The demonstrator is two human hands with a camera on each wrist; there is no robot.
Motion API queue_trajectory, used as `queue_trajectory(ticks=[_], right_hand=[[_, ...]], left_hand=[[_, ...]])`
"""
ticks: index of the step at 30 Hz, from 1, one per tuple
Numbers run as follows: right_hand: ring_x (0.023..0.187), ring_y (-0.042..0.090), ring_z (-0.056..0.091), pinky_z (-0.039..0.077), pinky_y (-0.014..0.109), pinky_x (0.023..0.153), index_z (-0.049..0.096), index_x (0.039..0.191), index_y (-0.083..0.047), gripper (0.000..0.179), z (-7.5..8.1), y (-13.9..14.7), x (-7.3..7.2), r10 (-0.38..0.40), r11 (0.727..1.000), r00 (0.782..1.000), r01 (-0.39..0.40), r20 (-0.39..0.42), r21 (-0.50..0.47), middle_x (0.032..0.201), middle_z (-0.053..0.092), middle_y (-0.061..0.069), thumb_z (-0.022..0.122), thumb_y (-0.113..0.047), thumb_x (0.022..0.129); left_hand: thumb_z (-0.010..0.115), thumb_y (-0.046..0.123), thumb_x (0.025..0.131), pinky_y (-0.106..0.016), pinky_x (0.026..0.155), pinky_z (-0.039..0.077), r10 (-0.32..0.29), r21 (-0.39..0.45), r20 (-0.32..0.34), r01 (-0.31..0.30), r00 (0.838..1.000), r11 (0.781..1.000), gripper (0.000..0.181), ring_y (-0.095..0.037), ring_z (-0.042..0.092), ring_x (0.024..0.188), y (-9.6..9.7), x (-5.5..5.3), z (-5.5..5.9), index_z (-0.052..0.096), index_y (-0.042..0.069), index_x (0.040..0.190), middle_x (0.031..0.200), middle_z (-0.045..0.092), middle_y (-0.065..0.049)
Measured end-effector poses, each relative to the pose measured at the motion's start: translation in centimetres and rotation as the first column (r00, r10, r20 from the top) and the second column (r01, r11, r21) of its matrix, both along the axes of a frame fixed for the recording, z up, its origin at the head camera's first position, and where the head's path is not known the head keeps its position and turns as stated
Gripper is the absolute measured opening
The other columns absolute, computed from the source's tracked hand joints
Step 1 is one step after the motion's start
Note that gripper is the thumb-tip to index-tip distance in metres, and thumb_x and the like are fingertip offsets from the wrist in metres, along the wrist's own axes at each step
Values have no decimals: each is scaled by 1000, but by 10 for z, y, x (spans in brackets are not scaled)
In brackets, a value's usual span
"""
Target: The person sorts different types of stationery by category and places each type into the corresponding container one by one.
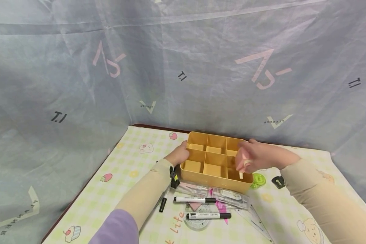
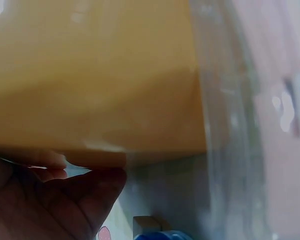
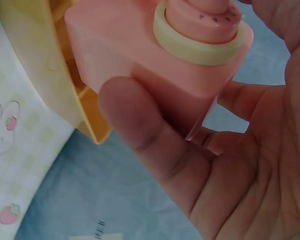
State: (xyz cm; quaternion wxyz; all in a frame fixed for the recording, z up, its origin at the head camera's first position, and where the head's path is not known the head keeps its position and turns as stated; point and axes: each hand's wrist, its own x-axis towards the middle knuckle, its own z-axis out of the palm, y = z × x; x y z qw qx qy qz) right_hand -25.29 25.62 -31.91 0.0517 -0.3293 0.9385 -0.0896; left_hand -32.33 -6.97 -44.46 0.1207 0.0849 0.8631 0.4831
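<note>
A yellow six-compartment storage box [image 1: 215, 154] stands on the patterned tablecloth. My left hand [image 1: 179, 154] holds the box by its left side; in the left wrist view, the thumb and fingers [image 2: 102, 192] meet at an edge of the yellow wall. Over the box's right-hand compartments, my right hand [image 1: 256, 154] grips a pink pencil sharpener [image 1: 242, 159]. The right wrist view shows this boxy sharpener [image 3: 125, 47] with a cream ring and a round pink knob, the thumb lying along its side. Some of the right fingers are hidden behind it.
In front of the box lie two white markers [image 1: 195, 200], a clear plastic case [image 1: 231, 198], a protractor [image 1: 197, 224] and a set square [image 1: 256, 222]. Bright green tape [image 1: 258, 180] and a black object [image 1: 278, 182] are on the right. A grey curtain [image 1: 201, 67] hangs behind.
</note>
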Motion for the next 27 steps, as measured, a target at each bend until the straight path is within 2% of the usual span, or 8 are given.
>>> queue_trajectory(ticks=[3,6,8,13,16,21,27], right_hand=[[96,20,53,48,39,85,50,129,-6,70,-8,-1,-5,-1,1000,997,1,79,9,98,64,-6,86,-30,74],[106,24,55,45,45,95,50,131,-3,71,-16,-3,-8,12,1000,993,-13,114,7,95,68,-16,85,-29,75],[107,25,55,46,47,96,50,133,0,74,-21,-5,-9,6,1000,993,-6,120,1,100,67,-10,85,-28,75],[90,20,56,51,39,81,53,135,-1,79,-33,-9,-11,-39,999,995,37,89,21,111,56,9,87,-32,70],[81,17,56,52,37,76,54,134,-3,79,-39,-13,-12,-55,997,997,51,56,60,109,55,10,86,-36,69],[76,17,55,53,39,71,56,134,-8,78,-45,-20,-11,-82,989,997,80,13,124,104,54,8,85,-40,69],[75,19,55,53,35,68,58,129,-10,72,-49,-25,-9,-100,993,994,98,40,61,102,48,11,88,-32,67]], left_hand=[[39,1,91,-48,109,40,-3,-6,1,3,1000,1000,70,-31,51,127,0,0,-1,23,7,159,148,47,-19],[39,1,91,-47,108,42,-1,-6,-3,1,1000,1000,70,-30,51,125,0,-1,-2,23,6,159,148,47,-19],[39,1,92,-47,108,42,4,4,-2,-4,1000,1000,69,-30,52,125,0,-1,-2,24,6,159,148,47,-19],[37,3,94,-47,107,43,5,1,0,-5,1000,1000,68,-30,52,124,1,-1,-1,22,8,160,148,47,-19],[37,4,95,-47,106,43,5,-4,4,-5,1000,1000,67,-29,52,124,1,0,-2,23,9,160,148,47,-18],[38,4,95,-47,104,45,8,7,8,-8,1000,1000,67,-29,53,121,0,-1,-3,23,10,159,146,49,-18],[38,3,94,-48,101,47,5,26,22,-5,1000,1000,68,-29,54,119,-1,-1,-1,22,11,160,145,49,-18]])
